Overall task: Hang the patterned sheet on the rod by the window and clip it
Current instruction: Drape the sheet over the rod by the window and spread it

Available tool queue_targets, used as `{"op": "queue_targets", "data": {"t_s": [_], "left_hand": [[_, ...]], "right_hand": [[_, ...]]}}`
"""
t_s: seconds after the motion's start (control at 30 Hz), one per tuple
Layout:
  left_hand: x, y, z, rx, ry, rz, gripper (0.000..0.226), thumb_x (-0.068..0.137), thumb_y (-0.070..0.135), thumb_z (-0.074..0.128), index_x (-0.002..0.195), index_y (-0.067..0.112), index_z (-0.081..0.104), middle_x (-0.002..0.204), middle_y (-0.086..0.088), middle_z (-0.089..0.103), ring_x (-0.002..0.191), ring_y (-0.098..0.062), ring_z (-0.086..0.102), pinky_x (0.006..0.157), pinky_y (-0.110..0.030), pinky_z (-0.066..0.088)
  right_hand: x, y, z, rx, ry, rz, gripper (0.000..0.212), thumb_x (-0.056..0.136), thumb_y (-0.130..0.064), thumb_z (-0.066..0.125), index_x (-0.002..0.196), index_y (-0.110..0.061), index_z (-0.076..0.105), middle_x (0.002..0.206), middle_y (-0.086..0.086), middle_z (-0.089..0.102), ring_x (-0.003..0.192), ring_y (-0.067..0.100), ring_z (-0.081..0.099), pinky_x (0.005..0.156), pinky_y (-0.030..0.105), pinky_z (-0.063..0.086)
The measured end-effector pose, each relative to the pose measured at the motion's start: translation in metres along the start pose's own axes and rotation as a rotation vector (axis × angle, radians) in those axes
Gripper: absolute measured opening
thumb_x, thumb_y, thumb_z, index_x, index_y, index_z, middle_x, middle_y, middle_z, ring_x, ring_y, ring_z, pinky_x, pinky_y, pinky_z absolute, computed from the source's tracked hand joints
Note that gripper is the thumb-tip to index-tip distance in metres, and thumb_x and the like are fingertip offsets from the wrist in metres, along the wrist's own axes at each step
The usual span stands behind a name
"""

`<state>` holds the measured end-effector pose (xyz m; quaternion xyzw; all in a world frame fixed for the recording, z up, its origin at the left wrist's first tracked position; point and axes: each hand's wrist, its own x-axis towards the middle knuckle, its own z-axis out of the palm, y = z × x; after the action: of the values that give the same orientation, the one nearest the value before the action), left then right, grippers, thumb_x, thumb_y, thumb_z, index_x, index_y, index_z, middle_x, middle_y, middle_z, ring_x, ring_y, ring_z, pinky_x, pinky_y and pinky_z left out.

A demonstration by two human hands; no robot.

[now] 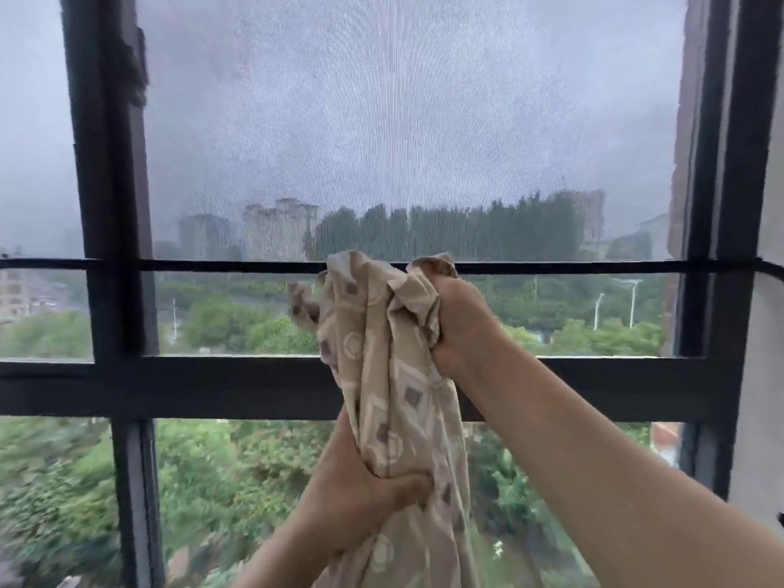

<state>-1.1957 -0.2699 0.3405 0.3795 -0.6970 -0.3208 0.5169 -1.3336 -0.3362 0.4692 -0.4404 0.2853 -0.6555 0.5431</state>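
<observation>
The patterned sheet (382,375) is beige with brown squares and pale circles, bunched into a long rope in front of the window. My right hand (460,320) grips its crumpled top end just below the thin black rod (220,265), which runs level across the window. A fold of the sheet's top reaches the rod's height. My left hand (356,498) grips the bunched sheet lower down, thumb across its front. The sheet's lower part runs out of view at the bottom. No clip is in view.
A dark window frame (110,231) with a thick crossbar (212,388) stands behind the rod. A mesh screen (403,120) covers the middle pane. Trees and buildings lie outside. A wall edge (768,333) is at the right.
</observation>
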Motion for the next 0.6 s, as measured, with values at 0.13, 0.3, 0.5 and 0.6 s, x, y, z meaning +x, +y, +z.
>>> {"op": "queue_targets", "data": {"t_s": [0.13,0.3,0.5,0.6], "left_hand": [[0.009,0.021,0.01,0.005,0.143,0.046,0.049,0.064,0.026,0.079,0.103,0.041,0.055,0.088,0.025,0.068,0.082,0.009,0.063,0.068,-0.014,0.049],[0.026,0.047,0.007,-0.09,0.243,0.129,0.03,0.073,0.006,0.075,0.085,0.032,0.063,0.071,0.033,0.066,0.069,0.016,0.062,0.052,-0.002,0.042],[0.065,0.09,-0.016,-0.222,0.304,0.268,0.027,0.07,-0.001,0.076,0.084,0.023,0.072,0.082,0.007,0.075,0.077,-0.006,0.071,0.07,-0.025,0.055],[0.08,0.114,-0.006,-0.26,0.265,0.346,0.024,0.069,-0.001,0.077,0.074,0.022,0.071,0.079,0.006,0.075,0.078,-0.007,0.071,0.071,-0.023,0.055]], "right_hand": [[0.005,-0.012,0.0,-0.202,0.036,-0.06,0.031,0.092,-0.031,0.06,0.07,-0.012,0.07,0.073,0.01,0.068,0.073,0.028,0.067,0.085,0.047,0.056],[-0.009,-0.017,-0.002,-0.74,0.069,-0.192,0.071,0.074,-0.084,0.044,0.107,-0.024,0.062,0.099,0.003,0.071,0.095,0.025,0.068,0.093,0.046,0.051],[-0.075,-0.016,-0.036,-0.708,-0.45,-0.13,0.045,0.086,-0.047,0.067,0.124,-0.043,0.044,0.117,-0.017,0.066,0.105,-0.001,0.065,0.084,0.017,0.053],[-0.082,-0.012,-0.036,-0.718,-0.434,-0.185,0.088,0.055,-0.059,0.086,0.126,-0.039,0.039,0.114,-0.008,0.071,0.106,0.009,0.067,0.084,0.026,0.056]]}}
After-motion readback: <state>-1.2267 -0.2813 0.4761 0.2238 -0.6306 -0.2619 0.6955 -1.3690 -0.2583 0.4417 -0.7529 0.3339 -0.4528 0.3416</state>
